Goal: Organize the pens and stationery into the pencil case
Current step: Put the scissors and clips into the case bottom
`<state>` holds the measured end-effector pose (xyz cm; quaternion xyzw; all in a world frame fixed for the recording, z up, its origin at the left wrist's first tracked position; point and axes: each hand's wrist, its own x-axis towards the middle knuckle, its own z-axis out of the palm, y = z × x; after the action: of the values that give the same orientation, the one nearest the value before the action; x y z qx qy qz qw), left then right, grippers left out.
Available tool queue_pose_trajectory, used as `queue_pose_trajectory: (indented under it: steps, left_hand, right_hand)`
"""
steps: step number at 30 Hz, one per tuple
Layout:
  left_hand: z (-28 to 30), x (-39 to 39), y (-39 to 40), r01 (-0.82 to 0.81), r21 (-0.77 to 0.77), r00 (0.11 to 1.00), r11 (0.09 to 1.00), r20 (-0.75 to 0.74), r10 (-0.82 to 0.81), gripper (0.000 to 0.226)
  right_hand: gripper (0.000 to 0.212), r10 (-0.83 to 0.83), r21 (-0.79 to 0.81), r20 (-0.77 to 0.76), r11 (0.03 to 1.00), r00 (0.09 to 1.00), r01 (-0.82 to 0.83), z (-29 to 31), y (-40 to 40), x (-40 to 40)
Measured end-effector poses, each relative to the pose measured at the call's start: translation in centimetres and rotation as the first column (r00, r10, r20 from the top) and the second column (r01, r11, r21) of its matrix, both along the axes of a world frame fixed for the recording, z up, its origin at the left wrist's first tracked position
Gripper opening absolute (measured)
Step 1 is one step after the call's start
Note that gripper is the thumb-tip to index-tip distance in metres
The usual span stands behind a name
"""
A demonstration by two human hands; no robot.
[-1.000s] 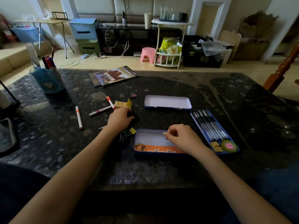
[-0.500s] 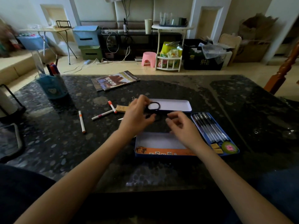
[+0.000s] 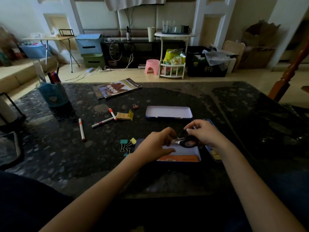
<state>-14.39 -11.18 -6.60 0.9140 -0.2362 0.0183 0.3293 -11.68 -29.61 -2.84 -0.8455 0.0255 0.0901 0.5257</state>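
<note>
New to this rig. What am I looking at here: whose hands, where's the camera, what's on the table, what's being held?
No robot: a person's bare hands, filmed from a head-worn camera looking down. Both the left hand and right hand hold black-handled scissors over the open pencil case. On the dark table: an empty lid or tray, three white markers, binder clips, a magazine and a blue pen cup.

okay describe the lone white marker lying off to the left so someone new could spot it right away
On the dark table, look left of the open pencil case, toward the blue pen cup. The lone marker lies alone, pointing toward the viewer, while the other two markers touch.
</note>
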Motion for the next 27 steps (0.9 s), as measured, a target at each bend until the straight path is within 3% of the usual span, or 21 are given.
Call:
queue_pose_trajectory:
  steps: [2,4,7,10,15,21,27]
  left_hand:
    - [-0.5,-0.2,0.7,0.001,0.06,0.998,0.998,-0.056,0.002,0.028]
    - [-0.8,-0.3,1.0,-0.013,0.088,0.996,0.996,-0.084,0.02,0.021]
    - [-0.9,-0.3,1.0,0.004,0.117,0.995,0.993,-0.095,0.007,0.022]
    - [-1.0,-0.2,0.4,0.059,0.168,0.995,0.984,-0.094,-0.043,0.027]
    - [-1.0,0.2,-0.5,0.077,0.186,0.988,0.979,-0.146,-0.05,0.028]
    - [-1.5,0.2,-0.6,0.073,0.158,0.987,0.985,-0.153,-0.049,0.026]
    - [-1.5,0.3,-0.2,0.102,0.13,0.979,0.986,-0.187,-0.077,0.024]
  right_hand:
    - [0.005,0.03,-0.076,-0.074,0.996,0.997,-0.035,-0.4,0.0,-0.2]
    - [0.005,0.079,-0.263,-0.047,0.961,0.996,-0.089,-1.0,0.0,-0.1]
    - [0.015,0.152,-0.597,0.051,0.797,0.987,-0.091,-1.4,0.2,-0.2]
    - [0.023,0.127,-0.727,0.073,0.686,0.989,-0.035,-1.5,0.4,-0.2]
    - [0.015,0.123,-0.798,-0.005,0.598,0.992,-0.079,-1.6,0.6,-0.3]
    - [0.029,0.138,-0.764,-0.037,0.634,0.99,-0.117,-1.7,0.6,-0.1]
    - [0.025,0.133,-0.772,-0.059,0.622,0.989,-0.13,-1.8,0.6,0.0]
